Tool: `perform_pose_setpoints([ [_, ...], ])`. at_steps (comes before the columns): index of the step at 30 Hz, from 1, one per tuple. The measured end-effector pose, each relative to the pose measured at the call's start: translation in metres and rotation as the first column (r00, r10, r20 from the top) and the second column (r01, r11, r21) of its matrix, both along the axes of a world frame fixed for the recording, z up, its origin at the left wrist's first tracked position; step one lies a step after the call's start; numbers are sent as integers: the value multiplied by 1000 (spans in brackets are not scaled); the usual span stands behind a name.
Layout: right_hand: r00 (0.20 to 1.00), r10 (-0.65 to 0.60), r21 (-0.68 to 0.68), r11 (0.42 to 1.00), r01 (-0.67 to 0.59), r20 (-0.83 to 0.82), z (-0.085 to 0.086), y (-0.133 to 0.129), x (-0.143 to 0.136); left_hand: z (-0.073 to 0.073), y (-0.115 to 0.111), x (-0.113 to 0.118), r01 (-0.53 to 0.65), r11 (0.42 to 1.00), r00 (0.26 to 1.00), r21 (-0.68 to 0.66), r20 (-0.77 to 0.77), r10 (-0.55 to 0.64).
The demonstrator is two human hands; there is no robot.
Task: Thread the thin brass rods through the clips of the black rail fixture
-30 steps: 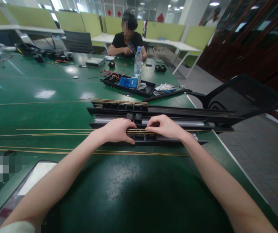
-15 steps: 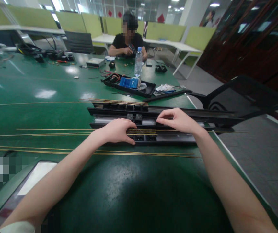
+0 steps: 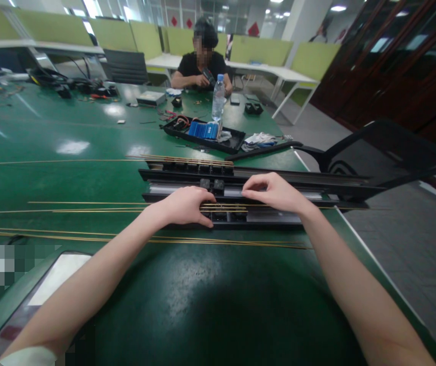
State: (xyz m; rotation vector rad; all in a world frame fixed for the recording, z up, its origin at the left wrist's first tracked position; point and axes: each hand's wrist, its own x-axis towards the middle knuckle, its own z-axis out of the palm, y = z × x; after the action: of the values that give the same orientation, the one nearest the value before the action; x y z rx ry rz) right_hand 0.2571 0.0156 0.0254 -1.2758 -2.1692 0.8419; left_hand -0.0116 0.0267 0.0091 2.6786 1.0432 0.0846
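My left hand (image 3: 186,206) straddles the nearest long black rail (image 3: 267,223), thumb at its front edge and fingers at the back edge. Several thin brass-coloured rods (image 3: 229,208) run along this rail beneath that hand, over small black blocks (image 3: 238,215). My right hand (image 3: 277,192) is over the rails farther right, thumb and index finger pinched together. Whatever lies between those fingertips is too small to make out. Just left of them, two black blocks (image 3: 212,186) sit in the middle rail (image 3: 157,197).
Loose brass rods (image 3: 225,243) lie in front of the rails. Beyond are a black tray (image 3: 237,145), gloves (image 3: 259,141) and a water bottle (image 3: 218,99). A person (image 3: 201,66) sits across the green table holding a dark tool. A chair (image 3: 389,147) stands at right.
My right hand has shifted slightly left, its fingertips still pinched. My left hand stays in place on the rail. The view has moved very slightly.
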Motion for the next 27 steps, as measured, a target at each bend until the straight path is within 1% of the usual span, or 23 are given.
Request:
perform_pose_setpoints([
  [4,995,96,-43,994,-97,-13,-17,-2,-28,1,-1,0,3,1000,1000,-7,1,-3],
  [6,996,91,-49,995,-92,-15,-23,-4,-40,0,-1,-1,10,1000,1000,0,2,-10],
  [9,999,40,-54,998,-41,-19,-27,-5,-49,-2,0,-1,14,1000,1000,21,5,-14],
  [14,999,-6,-103,995,3,-36,-30,-5,-48,-3,0,-2,17,1000,1000,17,3,-17],
  [22,998,3,-115,993,-9,-56,-28,-6,-47,-1,-1,-2,20,999,1000,31,-3,-20],
  [27,999,20,-127,992,-23,-27,-25,-6,-42,-1,-2,0,11,999,1000,34,0,-11],
])
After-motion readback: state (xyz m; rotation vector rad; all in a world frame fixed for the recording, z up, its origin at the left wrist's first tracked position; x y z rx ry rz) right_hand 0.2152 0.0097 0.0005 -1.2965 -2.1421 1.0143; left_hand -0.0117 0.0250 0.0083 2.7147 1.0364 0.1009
